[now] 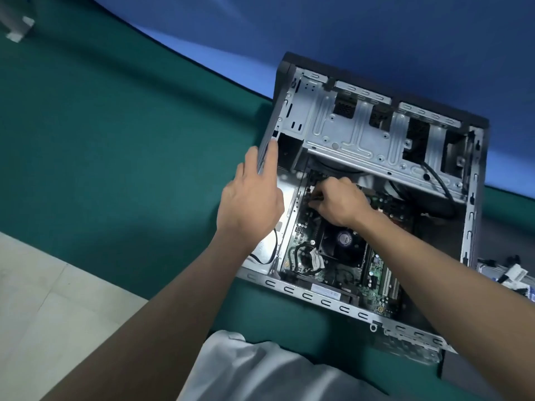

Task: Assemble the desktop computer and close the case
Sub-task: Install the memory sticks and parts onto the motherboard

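An open desktop computer case (356, 131) lies on its side on a green table top, its side panel off. Inside I see the green motherboard (373, 277) and the black CPU fan (343, 241) at its middle. My left hand (252, 198) rests with straight fingers on the case's left edge. My right hand (337, 201) reaches into the case above the fan, its fingers curled and pinching a small dark connector or cable at the board's upper left. What it pinches is mostly hidden by the fingers.
The green table top (130, 157) spreads to the left and ends at a pale floor (43, 299). A blue backdrop (347, 30) stands behind the case. Loose cables and parts (509, 273) lie at the right edge. A black cable (440, 183) hangs from the drive cage.
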The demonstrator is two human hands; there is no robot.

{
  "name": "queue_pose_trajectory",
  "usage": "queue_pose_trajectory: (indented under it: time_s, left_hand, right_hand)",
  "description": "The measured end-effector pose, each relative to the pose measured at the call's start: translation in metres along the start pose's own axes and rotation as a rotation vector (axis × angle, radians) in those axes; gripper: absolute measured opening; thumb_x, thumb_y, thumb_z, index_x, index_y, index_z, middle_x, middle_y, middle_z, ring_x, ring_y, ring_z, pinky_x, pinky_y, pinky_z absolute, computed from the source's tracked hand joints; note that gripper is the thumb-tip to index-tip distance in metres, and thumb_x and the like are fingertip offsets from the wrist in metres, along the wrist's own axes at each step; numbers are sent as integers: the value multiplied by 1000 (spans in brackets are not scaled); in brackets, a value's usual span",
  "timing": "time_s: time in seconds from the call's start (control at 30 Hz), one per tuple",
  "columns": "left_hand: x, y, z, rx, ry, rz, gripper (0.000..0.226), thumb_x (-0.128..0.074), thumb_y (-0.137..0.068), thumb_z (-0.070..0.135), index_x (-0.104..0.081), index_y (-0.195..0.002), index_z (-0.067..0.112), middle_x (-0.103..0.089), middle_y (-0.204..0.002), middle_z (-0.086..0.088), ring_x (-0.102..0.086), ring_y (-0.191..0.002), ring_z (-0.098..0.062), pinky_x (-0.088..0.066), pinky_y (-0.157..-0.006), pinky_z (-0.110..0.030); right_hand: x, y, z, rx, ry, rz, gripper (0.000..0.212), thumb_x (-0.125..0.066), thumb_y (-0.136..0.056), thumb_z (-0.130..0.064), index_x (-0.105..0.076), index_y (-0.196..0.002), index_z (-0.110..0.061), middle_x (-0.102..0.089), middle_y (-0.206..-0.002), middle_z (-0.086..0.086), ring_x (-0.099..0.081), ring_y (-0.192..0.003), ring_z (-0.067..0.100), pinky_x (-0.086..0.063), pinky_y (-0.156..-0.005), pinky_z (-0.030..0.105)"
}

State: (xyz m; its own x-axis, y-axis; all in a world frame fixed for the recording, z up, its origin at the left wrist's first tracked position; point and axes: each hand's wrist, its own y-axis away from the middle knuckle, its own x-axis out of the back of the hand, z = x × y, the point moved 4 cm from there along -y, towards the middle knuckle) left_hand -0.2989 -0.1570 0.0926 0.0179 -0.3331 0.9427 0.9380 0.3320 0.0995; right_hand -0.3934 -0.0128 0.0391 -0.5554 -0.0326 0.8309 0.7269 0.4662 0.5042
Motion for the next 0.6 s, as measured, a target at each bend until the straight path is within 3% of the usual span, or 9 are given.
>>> queue_pose_trajectory:
  time_s: [0.1, 0.23, 0.37, 0.6]
  left_hand:
    - [0, 0, 0, -6, 3, 6, 71, -50, -88, 16, -18, -152, 18, -36, -144, -14, -54, -103, -29, -41, -67, -36]
    - [0, 0, 0, -11, 11, 5, 72, -50, -88, 16, -17, -152, 17, -36, -143, -14, -54, -103, -29, -40, -66, -36]
    - [1, 0, 1, -13, 1, 3, 72, -50, -88, 16, -18, -152, 16, -35, -144, -16, -54, -105, -30, -35, -66, -34]
    - [3, -1, 1, -18, 8, -7, 72, -49, -86, 15, -20, -152, 15, -37, -141, -16, -53, -101, -31, -36, -66, -36]
  right_hand:
    - [-1, 0, 5, -43, -12, 19, 15, -61, -89, -20, -70, -98, -13, -67, -93, 11, -60, -87, 32, -53, -80, 43]
    - [-6, 1, 3, -30, -141, -5, 18, -66, -89, -21, -71, -105, -16, -70, -103, 10, -62, -86, 27, -52, -82, 35]
    - [-9, -2, 3, -46, -166, 17, 18, -66, -89, -26, -71, -104, -18, -70, -102, 9, -61, -86, 27, -52, -83, 37]
    - [-24, 2, -3, 30, 113, 56, 20, -60, -91, -30, -68, -102, -15, -68, -86, 9, -58, -73, 27, -44, -64, 31]
